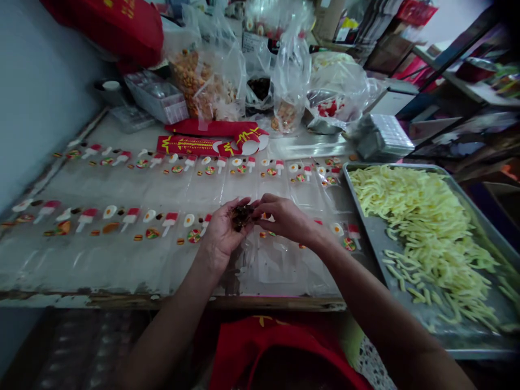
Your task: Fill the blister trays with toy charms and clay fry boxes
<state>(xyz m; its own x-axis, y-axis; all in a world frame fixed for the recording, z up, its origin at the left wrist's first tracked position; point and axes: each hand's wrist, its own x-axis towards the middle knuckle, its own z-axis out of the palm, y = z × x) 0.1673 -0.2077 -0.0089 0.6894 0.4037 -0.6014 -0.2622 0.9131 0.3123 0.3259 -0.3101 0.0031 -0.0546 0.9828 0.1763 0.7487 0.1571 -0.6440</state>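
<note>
My left hand (pixel 221 230) is cupped, palm up, over the middle of the table. It holds a pile of small dark brown pieces (pixel 242 218), too dark to name. My right hand (pixel 280 215) reaches in from the right, thumb and fingers pinched at the edge of that pile. Whatever lies between those fingertips is hidden. Beneath and around both hands, clear plastic bags (pixel 122 265) lie flat in two rows. Small candies sit at their upper ends, such as a fried egg shape (pixel 109 211), a red and white popsicle shape (pixel 130 218) and a round pizza shape (pixel 194 235).
At the right, a metal tray (pixel 376 254) carries a heap of pale yellow strips (pixel 430 216). Folded red packets (pixel 190 145) lie behind the back row. Farther back stand knotted plastic bags of snacks (pixel 195 81), clear plastic boxes (pixel 382 135) and a bagged bowl (pixel 325 124).
</note>
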